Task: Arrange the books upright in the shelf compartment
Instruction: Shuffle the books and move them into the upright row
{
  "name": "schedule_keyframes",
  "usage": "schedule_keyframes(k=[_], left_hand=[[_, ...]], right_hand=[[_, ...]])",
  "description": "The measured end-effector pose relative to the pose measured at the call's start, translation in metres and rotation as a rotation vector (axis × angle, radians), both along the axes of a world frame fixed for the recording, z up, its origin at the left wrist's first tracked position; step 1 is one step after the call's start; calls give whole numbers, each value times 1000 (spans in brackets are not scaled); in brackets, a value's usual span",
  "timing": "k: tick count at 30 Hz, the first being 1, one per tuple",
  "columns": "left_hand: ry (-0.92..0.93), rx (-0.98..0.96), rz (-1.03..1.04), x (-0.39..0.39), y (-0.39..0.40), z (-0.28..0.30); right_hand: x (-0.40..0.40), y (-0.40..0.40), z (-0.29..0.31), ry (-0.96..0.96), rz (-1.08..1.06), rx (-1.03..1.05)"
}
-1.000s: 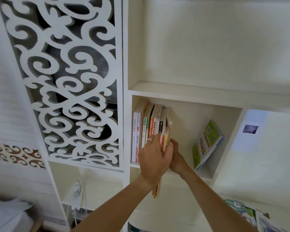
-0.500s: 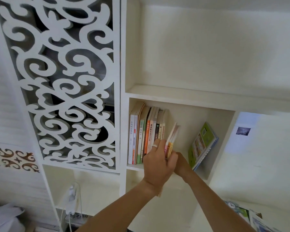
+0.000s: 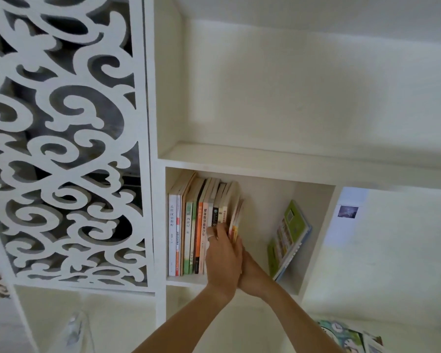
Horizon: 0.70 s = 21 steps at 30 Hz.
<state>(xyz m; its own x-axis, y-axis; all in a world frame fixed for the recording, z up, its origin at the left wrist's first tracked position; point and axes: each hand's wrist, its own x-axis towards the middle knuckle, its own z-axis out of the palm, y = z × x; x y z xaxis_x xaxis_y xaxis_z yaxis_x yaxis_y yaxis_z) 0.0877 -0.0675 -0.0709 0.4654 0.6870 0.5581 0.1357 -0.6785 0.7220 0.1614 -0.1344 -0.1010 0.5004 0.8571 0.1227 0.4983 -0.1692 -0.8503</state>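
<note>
Chinese characters are printed down the white book spine [image 3: 172, 225]; "古代汉语教程" can be read. "西游记" is seen on the pale green spine [image 3: 188, 225]. Other spines are too blurred.

Row of books [image 3: 196, 233]: about ten paperbacks, upright, spines out, packed against the left wall of the shelf compartment [image 3: 313, 240].
Thin books [image 3: 235, 220]: pink-orange, at the row's right end, tilted slightly right.
Green book [image 3: 289, 235]: alone, leaning on the compartment's right wall.
</note>
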Motion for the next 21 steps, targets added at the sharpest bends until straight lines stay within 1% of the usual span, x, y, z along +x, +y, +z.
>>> schedule_keyframes(k=[2,4,6,10,12,14,16,19,21], left_hand=[[-36,6,46,-3,1,4],[-57,112,117,-5,8,9],[-76,194,82,-6,19,13],[19,272,-26,-6,39,16],[63,251,-59,-5,46,17],[109,236,-34,-2,53,19],[147,278,21,4,58,19],[118,360,58,11,56,15],[95,373,88,12,54,14]], right_hand=[[0,6,2,31,-22,6],[1,12,3,-14,-69,-12],[6,16,3,-51,-113,-47],[20,24,1,-99,-100,-111],[25,29,4,-145,-139,-146],[25,34,7,-180,-180,-167],[26,37,7,-189,-209,-188],[29,39,4,-210,-252,-194],[33,41,-1,-232,-294,-200]])
